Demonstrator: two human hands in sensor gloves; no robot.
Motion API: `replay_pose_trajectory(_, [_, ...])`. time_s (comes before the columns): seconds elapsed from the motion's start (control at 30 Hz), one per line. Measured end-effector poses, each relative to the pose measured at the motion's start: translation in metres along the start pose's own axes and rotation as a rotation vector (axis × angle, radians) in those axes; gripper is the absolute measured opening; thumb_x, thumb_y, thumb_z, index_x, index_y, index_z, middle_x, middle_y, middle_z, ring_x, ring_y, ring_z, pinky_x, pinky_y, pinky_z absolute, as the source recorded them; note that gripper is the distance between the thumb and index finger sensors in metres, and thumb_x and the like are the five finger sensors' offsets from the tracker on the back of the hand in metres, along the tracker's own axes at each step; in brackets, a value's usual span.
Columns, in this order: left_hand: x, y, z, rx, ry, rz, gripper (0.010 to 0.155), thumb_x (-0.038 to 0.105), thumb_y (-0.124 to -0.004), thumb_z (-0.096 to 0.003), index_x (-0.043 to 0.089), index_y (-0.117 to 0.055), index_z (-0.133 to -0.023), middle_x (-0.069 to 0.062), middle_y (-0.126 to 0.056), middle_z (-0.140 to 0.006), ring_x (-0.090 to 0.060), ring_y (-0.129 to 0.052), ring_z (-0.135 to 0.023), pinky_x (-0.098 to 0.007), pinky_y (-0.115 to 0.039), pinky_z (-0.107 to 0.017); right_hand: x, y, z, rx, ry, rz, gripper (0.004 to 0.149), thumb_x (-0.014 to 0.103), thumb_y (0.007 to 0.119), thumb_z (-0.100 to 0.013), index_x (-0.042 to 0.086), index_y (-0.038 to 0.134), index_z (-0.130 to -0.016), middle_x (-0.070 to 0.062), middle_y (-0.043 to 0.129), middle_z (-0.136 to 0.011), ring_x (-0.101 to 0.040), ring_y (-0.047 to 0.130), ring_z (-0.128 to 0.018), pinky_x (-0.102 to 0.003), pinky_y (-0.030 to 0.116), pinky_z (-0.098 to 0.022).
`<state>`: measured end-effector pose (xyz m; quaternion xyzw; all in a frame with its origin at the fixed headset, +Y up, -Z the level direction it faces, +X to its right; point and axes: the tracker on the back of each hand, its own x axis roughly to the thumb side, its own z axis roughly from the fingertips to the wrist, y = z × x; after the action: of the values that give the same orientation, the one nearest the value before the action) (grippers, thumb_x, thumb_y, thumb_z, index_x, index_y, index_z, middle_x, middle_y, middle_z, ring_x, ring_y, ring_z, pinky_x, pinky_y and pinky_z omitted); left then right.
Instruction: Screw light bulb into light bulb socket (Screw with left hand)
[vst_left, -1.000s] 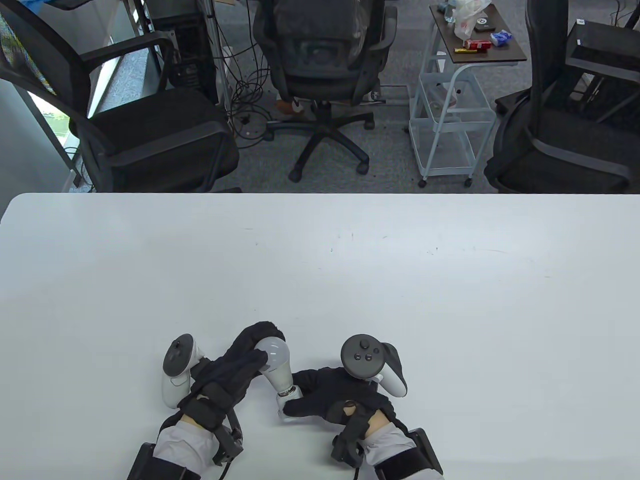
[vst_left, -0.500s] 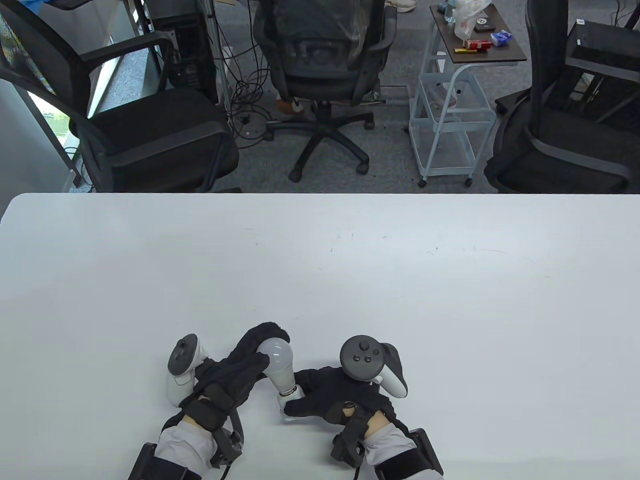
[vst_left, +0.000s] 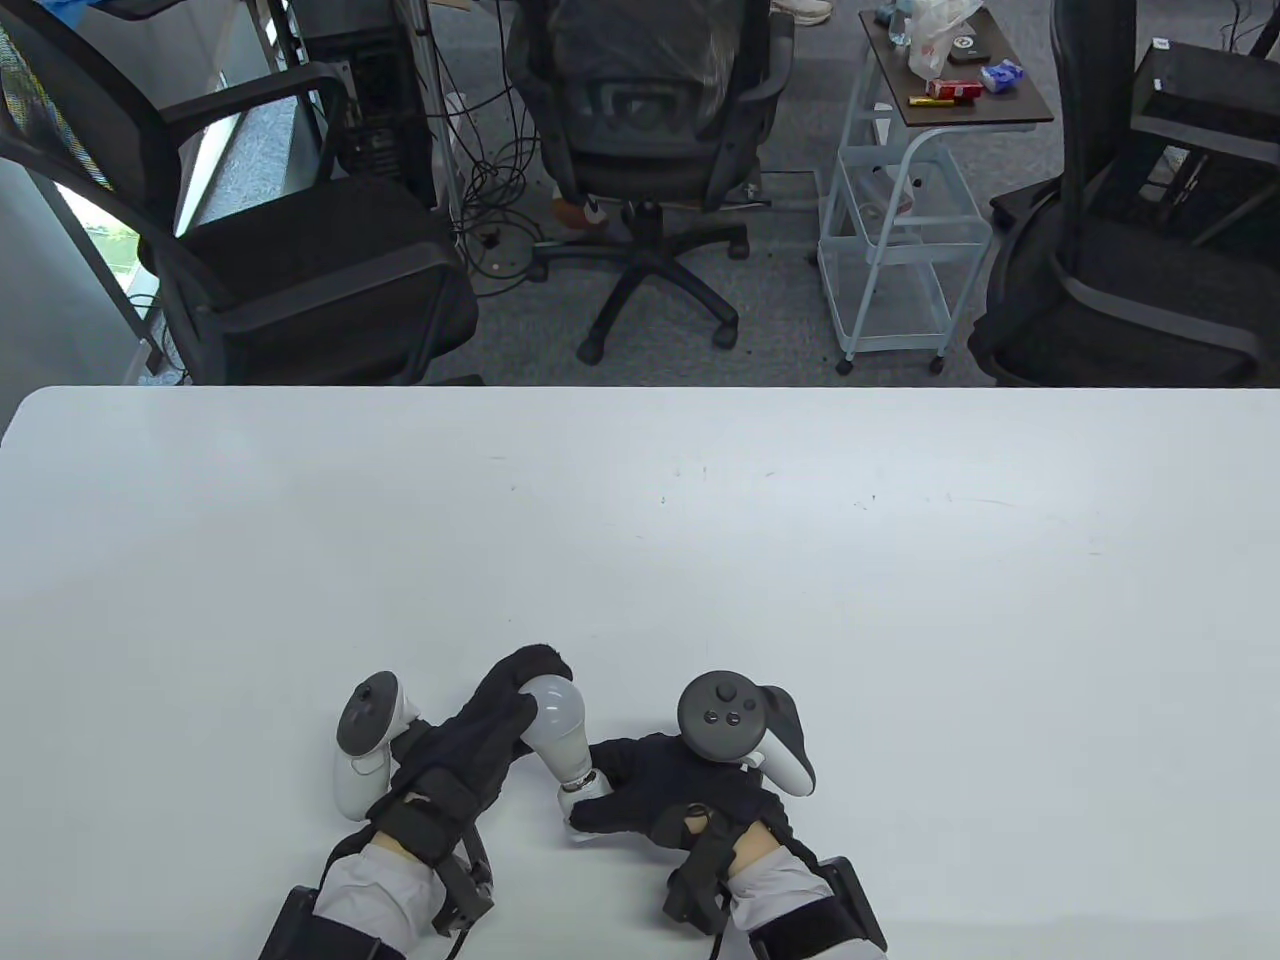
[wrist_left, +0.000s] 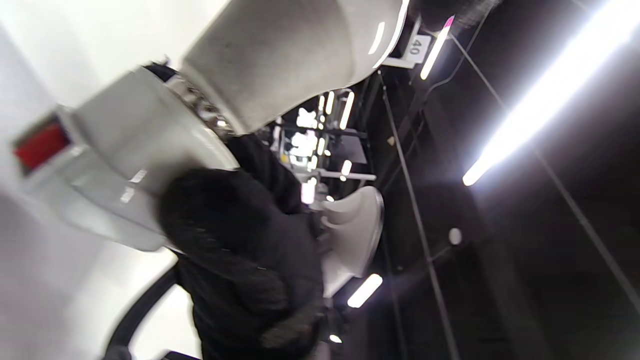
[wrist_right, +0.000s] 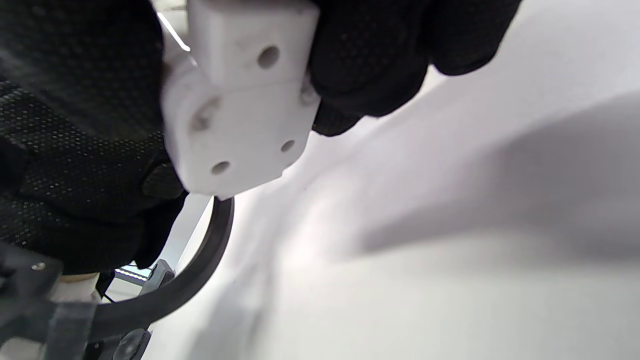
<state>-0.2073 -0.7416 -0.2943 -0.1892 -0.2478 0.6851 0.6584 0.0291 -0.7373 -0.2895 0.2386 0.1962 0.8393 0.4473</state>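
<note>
A white light bulb (vst_left: 557, 722) stands with its metal base in a white socket (vst_left: 581, 798) near the table's front edge. My left hand (vst_left: 487, 722) grips the bulb's globe from the left, fingers wrapped over its top. My right hand (vst_left: 655, 790) holds the socket from the right. In the left wrist view the bulb (wrist_left: 280, 55) meets the socket (wrist_left: 125, 165), which has a red mark, with the right hand's gloved fingers (wrist_left: 235, 250) under it. In the right wrist view the fingers (wrist_right: 75, 125) grip the socket's underside (wrist_right: 240, 120) just above the table.
The white table (vst_left: 640, 560) stretches bare beyond the hands. Office chairs (vst_left: 640, 130) and a small cart (vst_left: 900, 200) stand on the floor past its far edge.
My left hand has turned a little on the bulb, its wrist shifting slightly right and the thumb moving over the globe. The bulb leans a bit more upright. The right hand stays put.
</note>
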Motion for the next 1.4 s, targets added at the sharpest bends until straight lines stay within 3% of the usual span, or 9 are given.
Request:
replay_pose_trajectory(0.1, [0.0030,0.0005,0.0012,0.055,0.038,-0.116,0.074,0.059,-0.068,-0.0650,0.028,-0.030,-0.120,-0.028,-0.018,-0.114,-0.053,-0.014,-0.104,-0.084,-0.023,-0.066,0.0004,0.0005,0.0000,0.003,0.000,0.008,0.064,0.044,0.096,-0.043,0.002,0.076,-0.088,-0.026,0.089,-0.077,-0.033,0.091,-0.051,-0.061,0.069,-0.057])
replay_pose_trajectory(0.23, [0.0042,0.0052,0.0018,0.025,-0.006,-0.050,0.068,0.046,-0.067,-0.0668,0.018,-0.037,-0.120,-0.025,-0.035,-0.116,-0.051,-0.034,-0.107,-0.084,-0.032,-0.066,0.0001,0.0014,-0.0009,0.016,0.012,0.027,0.064,0.044,0.096,-0.043,0.002,0.076,-0.088,-0.026,0.089,-0.077,-0.033,0.091,-0.052,-0.061,0.068,-0.057])
replay_pose_trajectory(0.4, [0.0005,0.0030,0.0002,-0.020,-0.031,0.054,0.068,0.036,-0.059,-0.0670,0.011,-0.025,-0.120,-0.026,-0.031,-0.122,-0.056,-0.025,-0.109,-0.086,-0.028,-0.065,-0.0023,-0.0003,-0.0006,0.009,0.023,0.016,0.064,0.043,0.096,-0.044,0.002,0.076,-0.088,-0.026,0.088,-0.078,-0.033,0.091,-0.052,-0.061,0.068,-0.057])
replay_pose_trajectory(0.53, [0.0011,-0.0011,0.0002,0.018,0.015,-0.062,0.076,0.058,-0.068,-0.0655,0.025,-0.027,-0.120,-0.031,-0.013,-0.117,-0.056,-0.010,-0.105,-0.086,-0.021,-0.064,-0.0029,-0.0009,-0.0001,0.007,0.023,0.008,0.064,0.043,0.096,-0.043,0.002,0.076,-0.088,-0.026,0.088,-0.078,-0.033,0.091,-0.052,-0.061,0.068,-0.057])
replay_pose_trajectory(0.63, [0.0053,0.0032,0.0027,0.086,0.050,-0.178,0.070,0.054,-0.073,-0.0648,0.027,-0.035,-0.118,-0.025,-0.031,-0.112,-0.050,-0.027,-0.105,-0.084,-0.026,-0.065,-0.0020,0.0009,-0.0009,0.018,0.027,0.028,0.064,0.043,0.096,-0.043,0.002,0.076,-0.088,-0.026,0.088,-0.078,-0.034,0.091,-0.052,-0.061,0.068,-0.058])
replay_pose_trajectory(0.83, [-0.0010,0.0046,0.0008,-0.017,-0.027,0.080,0.066,0.035,-0.061,-0.0666,0.013,-0.030,-0.121,-0.026,-0.033,-0.121,-0.055,-0.026,-0.109,-0.087,-0.025,-0.064,-0.0034,0.0000,-0.0011,0.030,0.022,0.007,0.064,0.044,0.095,-0.044,0.003,0.075,-0.089,-0.026,0.088,-0.078,-0.033,0.091,-0.053,-0.061,0.068,-0.058])
replay_pose_trajectory(1.0, [0.0014,0.0009,0.0015,0.047,0.035,-0.111,0.071,0.058,-0.067,-0.0653,0.028,-0.032,-0.120,-0.031,-0.016,-0.117,-0.055,-0.010,-0.105,-0.086,-0.021,-0.064,-0.0042,-0.0001,-0.0008,0.026,0.033,0.014,0.064,0.043,0.095,-0.044,0.002,0.075,-0.089,-0.026,0.088,-0.079,-0.034,0.090,-0.053,-0.062,0.067,-0.058])
replay_pose_trajectory(1.1, [0.0060,0.0045,0.0037,0.099,0.061,-0.202,0.068,0.054,-0.073,-0.0646,0.030,-0.038,-0.117,-0.026,-0.027,-0.112,-0.051,-0.022,-0.105,-0.084,-0.023,-0.065,-0.0034,0.0011,-0.0010,0.030,0.033,0.024,0.064,0.043,0.095,-0.044,0.002,0.075,-0.089,-0.026,0.088,-0.079,-0.034,0.090,-0.053,-0.062,0.067,-0.058])
replay_pose_trajectory(1.4, [-0.0006,0.0072,0.0030,0.047,0.027,-0.050,0.066,0.033,-0.063,-0.0652,0.011,-0.034,-0.120,-0.025,-0.036,-0.119,-0.055,-0.027,-0.108,-0.086,-0.026,-0.063,-0.0065,0.0016,-0.0019,0.039,0.063,0.038,0.064,0.042,0.095,-0.044,0.002,0.075,-0.089,-0.027,0.087,-0.079,-0.034,0.090,-0.053,-0.062,0.066,-0.059])
